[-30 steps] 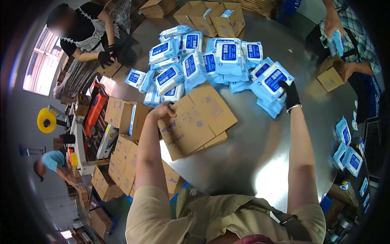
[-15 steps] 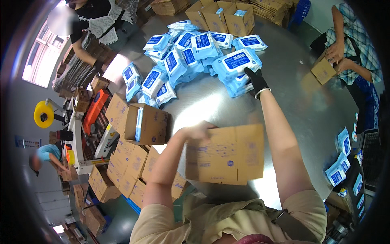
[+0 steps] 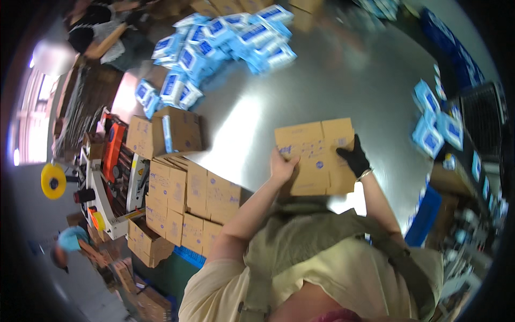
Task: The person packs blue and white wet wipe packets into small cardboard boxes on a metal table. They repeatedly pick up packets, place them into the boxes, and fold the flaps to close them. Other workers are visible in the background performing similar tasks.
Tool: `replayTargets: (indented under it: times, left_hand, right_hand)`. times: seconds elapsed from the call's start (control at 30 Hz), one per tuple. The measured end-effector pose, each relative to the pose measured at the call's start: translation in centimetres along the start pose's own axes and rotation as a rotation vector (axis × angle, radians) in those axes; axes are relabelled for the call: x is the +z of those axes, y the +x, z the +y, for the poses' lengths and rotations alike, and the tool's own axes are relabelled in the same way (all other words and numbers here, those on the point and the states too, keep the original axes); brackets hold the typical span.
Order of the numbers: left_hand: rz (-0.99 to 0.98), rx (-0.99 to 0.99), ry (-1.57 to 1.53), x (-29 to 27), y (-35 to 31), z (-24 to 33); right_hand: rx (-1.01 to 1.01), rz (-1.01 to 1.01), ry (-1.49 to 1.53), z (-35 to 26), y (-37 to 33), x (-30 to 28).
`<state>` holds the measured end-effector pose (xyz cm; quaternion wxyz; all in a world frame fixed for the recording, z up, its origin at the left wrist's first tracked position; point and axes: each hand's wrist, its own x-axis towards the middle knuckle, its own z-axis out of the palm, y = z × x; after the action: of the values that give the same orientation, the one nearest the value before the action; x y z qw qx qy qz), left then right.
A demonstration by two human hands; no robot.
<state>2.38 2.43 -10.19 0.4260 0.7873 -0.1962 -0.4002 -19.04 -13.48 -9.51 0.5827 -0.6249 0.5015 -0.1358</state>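
Note:
A flattened brown cardboard box [image 3: 315, 180] with printed marks is held in front of me, above the metal table [image 3: 236, 131]. Its left edge is pinched by my bare left hand [image 3: 283, 167], thumb on the near face. On the opposite edge my right hand [image 3: 354, 159], in a black glove, grips the board with the thumb in front; its other fingers are partly hidden. Beyond, a heap of blue-and-white wipes packs [image 3: 206, 47] lies on the table. To the left stands an open carton [image 3: 185, 130] with one wipes pack [image 3: 167, 134] upright at its opening.
Stacked cartons [image 3: 196, 188] stand at the left beside a taping machine [image 3: 104, 198] with a yellow tape roll [image 3: 52, 181]. More wipes packs [image 3: 429, 134] lie at the right edge, near a blue bin [image 3: 424, 214]. Co-workers are at the far left and lower left.
My right hand has left the wipes packs and now grips the cardboard's right edge. The head view has shifted, so the heap sits further up and left.

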Motion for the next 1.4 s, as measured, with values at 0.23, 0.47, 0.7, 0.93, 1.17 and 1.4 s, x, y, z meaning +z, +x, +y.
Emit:
replayTargets:
  times: [0.23, 0.47, 0.7, 0.93, 1.17, 1.4]
  left_hand:
    - [-0.296, 0.137, 0.106, 10.2, -7.0, 0.3]
    - [-0.467, 0.112, -0.660, 8.7, -13.5, 11.8]
    - [-0.175, 0.264, -0.664, 5.1, -12.6, 14.0]
    - [-0.057, 0.531, -0.136, -5.0, -11.0, 9.9]
    - [-0.101, 0.916, 0.605, -11.4, -6.8, 5.0]
    - [0.153, 0.749, 0.817, -7.7, -7.6, 7.0]
  right_hand:
    - [0.173, 0.159, 0.152, 3.7, -11.9, -11.7]
    - [-0.191, 0.614, 0.383, 0.4, -21.1, -16.0]
    - [-0.526, 0.537, 0.458, -7.9, -17.1, -11.3]
    - [-0.531, -0.153, 0.236, -10.7, -7.9, 3.3]
    - [-0.649, 0.200, -0.315, -11.1, -5.5, 10.5]
    - [-0.955, 0.033, -0.636, -11.5, -11.5, 5.2]
